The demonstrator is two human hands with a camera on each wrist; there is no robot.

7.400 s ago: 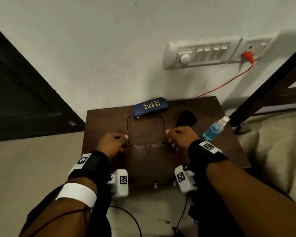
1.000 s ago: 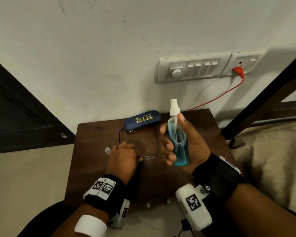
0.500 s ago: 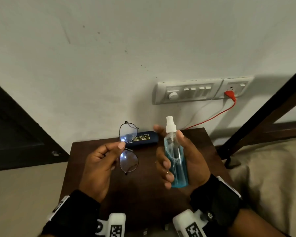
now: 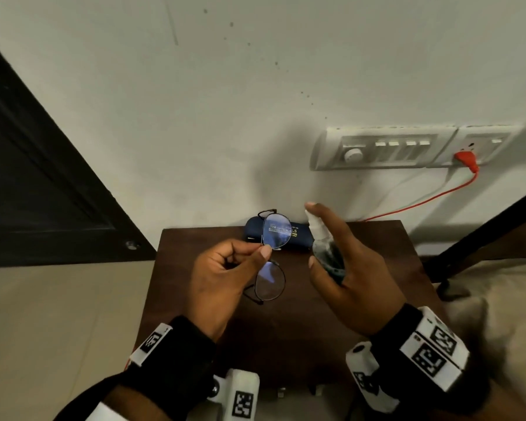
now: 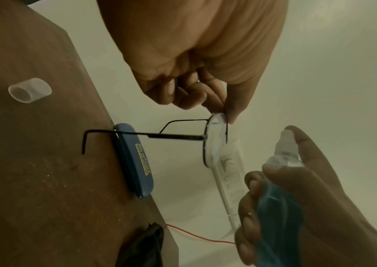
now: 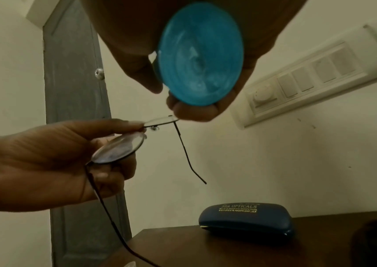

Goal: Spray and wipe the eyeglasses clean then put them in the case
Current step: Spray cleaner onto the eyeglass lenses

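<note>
Above the desk [image 4: 286, 329], left hand [image 4: 222, 284] is pinching eyeglasses [image 4: 271, 253] (temples unfolded); right hand [image 4: 356, 278] is gripping spray bottle [image 4: 327, 253] beside them.

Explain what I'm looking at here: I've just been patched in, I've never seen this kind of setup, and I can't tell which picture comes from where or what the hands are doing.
There is no machine: a person works with two bare hands, wearing one camera on the head and one on each wrist. The big overview is the head camera, looking down at a small brown table against a wall. The other two pictures look along each hand from the wrist.

The left hand pinches the eyeglasses at the bridge and holds them up above the table. The right hand grips a blue spray bottle with the index finger on its pump top.

On the table lie a closed blue case, a clear bottle cap and a dark cloth.
</note>
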